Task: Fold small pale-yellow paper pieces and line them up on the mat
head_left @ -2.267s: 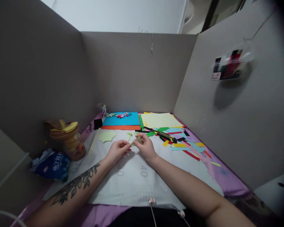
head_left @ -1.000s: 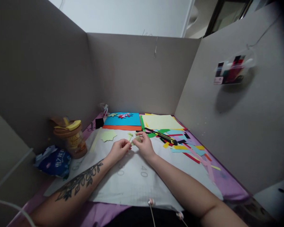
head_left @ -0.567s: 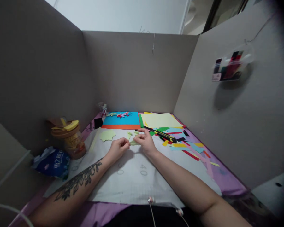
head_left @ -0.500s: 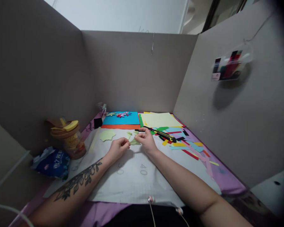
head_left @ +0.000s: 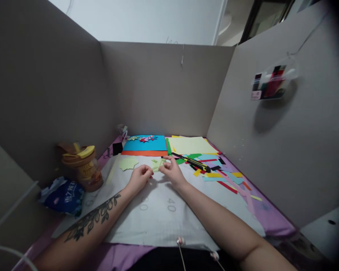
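Left hand [head_left: 141, 177] eased back, right hand [head_left: 172, 172] perhaps overlapping green paper [head_left: 156, 166] (cutter [head_left: 196, 163] nearby)

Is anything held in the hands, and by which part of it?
Cannot be told surely: green paper is at the right hand, its right edge partly hidden by the fingers. The left hand shows no clear hold.

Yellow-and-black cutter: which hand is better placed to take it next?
Right, I'd judge: the right hand lies between the cutter and the left hand, so it has the shorter reach.
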{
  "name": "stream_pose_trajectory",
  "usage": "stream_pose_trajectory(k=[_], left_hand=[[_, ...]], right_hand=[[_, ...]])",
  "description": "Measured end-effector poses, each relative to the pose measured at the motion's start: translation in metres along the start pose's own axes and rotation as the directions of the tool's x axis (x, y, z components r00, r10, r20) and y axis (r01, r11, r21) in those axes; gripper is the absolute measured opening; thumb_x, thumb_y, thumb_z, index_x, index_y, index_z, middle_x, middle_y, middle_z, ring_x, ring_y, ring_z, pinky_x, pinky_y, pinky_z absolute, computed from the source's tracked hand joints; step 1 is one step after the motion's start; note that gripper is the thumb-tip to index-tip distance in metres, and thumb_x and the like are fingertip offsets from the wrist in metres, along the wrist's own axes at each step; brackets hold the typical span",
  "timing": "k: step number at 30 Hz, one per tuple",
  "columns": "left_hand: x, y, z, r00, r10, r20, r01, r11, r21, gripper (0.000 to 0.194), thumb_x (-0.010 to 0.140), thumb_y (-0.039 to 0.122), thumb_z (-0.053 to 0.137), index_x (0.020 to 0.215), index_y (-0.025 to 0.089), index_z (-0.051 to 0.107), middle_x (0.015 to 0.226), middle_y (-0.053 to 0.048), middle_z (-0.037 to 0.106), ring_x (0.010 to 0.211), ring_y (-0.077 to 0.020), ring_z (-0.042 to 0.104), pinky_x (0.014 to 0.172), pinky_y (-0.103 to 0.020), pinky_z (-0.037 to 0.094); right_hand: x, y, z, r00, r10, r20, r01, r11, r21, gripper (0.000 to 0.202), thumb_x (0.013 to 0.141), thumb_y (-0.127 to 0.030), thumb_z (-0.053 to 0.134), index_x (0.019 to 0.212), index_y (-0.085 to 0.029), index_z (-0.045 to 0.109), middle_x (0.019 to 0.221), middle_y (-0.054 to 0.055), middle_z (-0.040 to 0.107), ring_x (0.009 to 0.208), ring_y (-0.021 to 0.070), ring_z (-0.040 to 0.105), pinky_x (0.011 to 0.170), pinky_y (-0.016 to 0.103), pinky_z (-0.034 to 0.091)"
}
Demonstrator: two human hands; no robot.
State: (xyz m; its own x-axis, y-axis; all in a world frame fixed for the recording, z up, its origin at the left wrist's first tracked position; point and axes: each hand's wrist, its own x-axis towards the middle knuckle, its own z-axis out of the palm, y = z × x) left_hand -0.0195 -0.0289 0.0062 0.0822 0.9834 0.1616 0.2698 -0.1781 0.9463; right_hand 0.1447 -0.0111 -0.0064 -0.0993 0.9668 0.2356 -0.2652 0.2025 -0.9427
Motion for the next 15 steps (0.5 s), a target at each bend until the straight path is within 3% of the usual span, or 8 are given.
stream_pose_trajectory(k=[4,9,15], left_hand=[[-0.003,-0.005,0.003,0.998,0.017,0.062,-0.016,1.000,-0.017,0.019,0.072,0.035,0.055,0.068,0.016,0.054,0.058,0.003,0.056,0.045,-0.0082,0.045,0.044,-0.019,0.034],[-0.004,-0.008,0.004,0.971,0.028,0.238,-0.034,0.999,0.022,0.025,0.073,0.039,0.056,0.064,0.015,0.053,0.052,0.004,0.051,0.045,-0.0080,0.043,0.045,-0.020,0.031],[-0.004,0.002,0.001,0.981,-0.041,0.192,0.025,0.996,0.086,0.023,0.073,0.036,0.053,0.062,0.016,0.052,0.049,0.004,0.049,0.042,-0.0073,0.038,0.043,-0.019,0.027]], right_hand=[[-0.007,0.008,0.009,1.000,-0.008,0.000,0.008,0.991,-0.134,0.041,0.064,-0.022,0.063,0.100,-0.022,0.044,0.064,-0.007,0.058,0.052,0.0108,0.053,0.050,0.021,0.038],[-0.011,0.005,0.005,0.997,-0.056,0.059,0.073,0.936,-0.345,0.035,0.063,-0.017,0.059,0.096,-0.022,0.049,0.061,-0.008,0.054,0.051,0.0091,0.048,0.048,0.020,0.035],[0.000,-0.004,-0.006,0.999,-0.031,0.013,0.033,0.956,-0.290,0.035,0.063,-0.021,0.063,0.094,-0.020,0.047,0.058,-0.008,0.054,0.050,0.0095,0.048,0.050,0.021,0.035]])
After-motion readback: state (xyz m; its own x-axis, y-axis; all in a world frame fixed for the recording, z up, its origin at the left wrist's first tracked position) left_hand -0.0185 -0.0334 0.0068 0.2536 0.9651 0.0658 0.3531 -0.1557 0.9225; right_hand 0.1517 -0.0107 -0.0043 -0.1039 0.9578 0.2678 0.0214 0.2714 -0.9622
